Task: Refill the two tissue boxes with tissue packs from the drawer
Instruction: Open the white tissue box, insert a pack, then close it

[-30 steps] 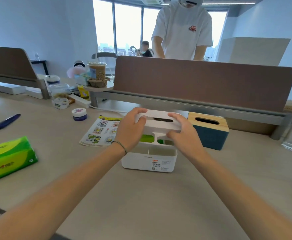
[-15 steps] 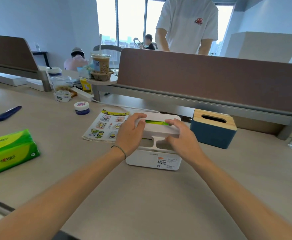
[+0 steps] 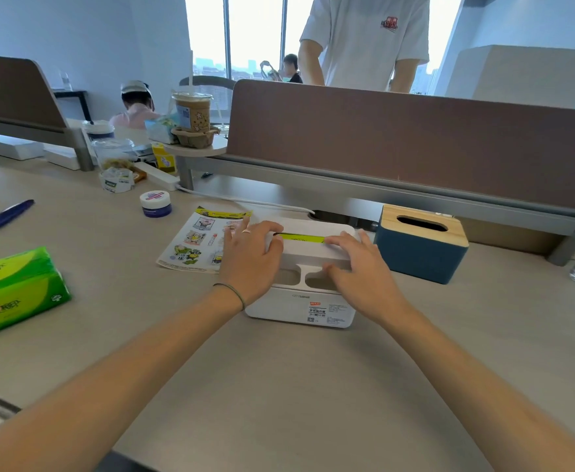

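Observation:
A white tissue box [image 3: 301, 303] stands on the desk in front of me, its white lid [image 3: 308, 248] seated on top. Green tissue wrapping shows through the lid's slot. My left hand [image 3: 250, 258] rests flat on the lid's left end and my right hand [image 3: 357, 267] lies flat on its right end, fingers spread. To the right stands a blue tissue box [image 3: 420, 255] with a wooden top and a dark slot. A green tissue pack [image 3: 13, 287] lies at the desk's left edge.
A sticker sheet [image 3: 199, 240] lies left of the white box. A small jar [image 3: 155, 203], a blue pen [image 3: 4, 214], snack tubs and a drink cup [image 3: 192, 112] stand further back left. A brown partition [image 3: 415, 137] closes the far side; a person stands behind it.
The lid, held above the white box a second ago, has come down and now sits on it. Both hands went from gripping its ends to lying flat on top.

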`<state>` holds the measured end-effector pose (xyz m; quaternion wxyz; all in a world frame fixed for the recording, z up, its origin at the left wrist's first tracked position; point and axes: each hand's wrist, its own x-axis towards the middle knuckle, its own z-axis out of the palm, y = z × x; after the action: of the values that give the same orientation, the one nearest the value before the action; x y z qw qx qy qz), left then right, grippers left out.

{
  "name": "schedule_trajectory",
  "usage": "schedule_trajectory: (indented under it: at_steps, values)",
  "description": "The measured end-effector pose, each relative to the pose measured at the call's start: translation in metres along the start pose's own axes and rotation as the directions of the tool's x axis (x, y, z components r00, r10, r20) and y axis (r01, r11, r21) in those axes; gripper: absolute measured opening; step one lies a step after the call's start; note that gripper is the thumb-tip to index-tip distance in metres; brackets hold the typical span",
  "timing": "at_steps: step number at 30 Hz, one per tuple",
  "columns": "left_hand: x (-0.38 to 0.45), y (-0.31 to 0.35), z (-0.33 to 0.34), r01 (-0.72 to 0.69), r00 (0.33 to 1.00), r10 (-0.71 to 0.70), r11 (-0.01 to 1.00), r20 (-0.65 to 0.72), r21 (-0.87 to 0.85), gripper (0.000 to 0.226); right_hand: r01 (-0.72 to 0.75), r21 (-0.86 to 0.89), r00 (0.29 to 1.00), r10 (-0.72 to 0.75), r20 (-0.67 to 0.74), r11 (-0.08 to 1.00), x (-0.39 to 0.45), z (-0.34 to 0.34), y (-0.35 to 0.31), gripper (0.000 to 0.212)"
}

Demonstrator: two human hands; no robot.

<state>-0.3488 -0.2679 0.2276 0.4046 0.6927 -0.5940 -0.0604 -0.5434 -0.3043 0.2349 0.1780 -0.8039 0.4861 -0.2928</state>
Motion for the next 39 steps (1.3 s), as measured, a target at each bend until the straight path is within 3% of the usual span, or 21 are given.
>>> schedule_trajectory:
  at_steps: [3,8,14,25,27,30,32,34,37,39]
  values:
    - [0.013,0.002,-0.004,-0.072,0.996,0.066,0.994,0.065,0.086,0.034,-0.019,-0.038,1.0,0.019,-0.013,0.999,0.02,-0.004,0.003,0.047]
    - [0.04,0.005,0.0,-0.185,0.944,0.075,0.927,0.323,0.325,0.051,0.027,-0.241,0.99,0.009,0.144,0.97,0.045,0.002,0.009,0.058]
    - [0.035,0.001,0.008,-0.247,0.942,0.109,0.864,0.318,0.438,0.054,0.042,-0.325,0.993,-0.005,0.116,0.945,0.045,0.013,0.015,0.06]
    - [0.035,-0.001,0.011,-0.184,0.955,0.075,0.907,0.287,0.378,0.052,0.038,-0.298,0.996,-0.01,0.093,0.954,0.043,0.016,0.016,0.059]
    - [0.036,-0.002,0.011,-0.164,0.96,0.081,0.939,0.268,0.304,0.05,0.033,-0.231,0.997,-0.015,0.082,0.972,0.042,0.014,0.015,0.058]
    - [0.032,-0.004,0.006,-0.011,0.995,0.019,0.996,0.094,-0.089,0.043,-0.019,0.098,0.999,0.014,0.045,0.995,0.036,0.01,0.013,0.057]
    - [0.021,-0.008,-0.001,0.146,0.987,-0.163,0.911,-0.011,-0.385,0.043,-0.166,0.468,0.985,0.172,0.031,0.868,0.026,0.009,0.01,0.06]
    - [0.004,-0.017,-0.003,0.278,0.949,-0.312,0.778,0.038,-0.563,0.046,-0.295,0.699,0.942,0.322,0.098,0.652,0.01,0.013,0.008,0.054]
    - [-0.016,-0.026,0.004,0.383,0.914,-0.374,0.657,0.161,-0.649,0.055,-0.343,0.801,0.91,0.385,0.153,0.491,-0.005,0.025,0.011,0.038]
    - [-0.021,-0.02,0.008,0.398,0.902,-0.384,0.564,0.197,-0.723,0.043,-0.347,0.837,0.895,0.417,0.16,0.423,-0.005,0.027,0.011,0.034]
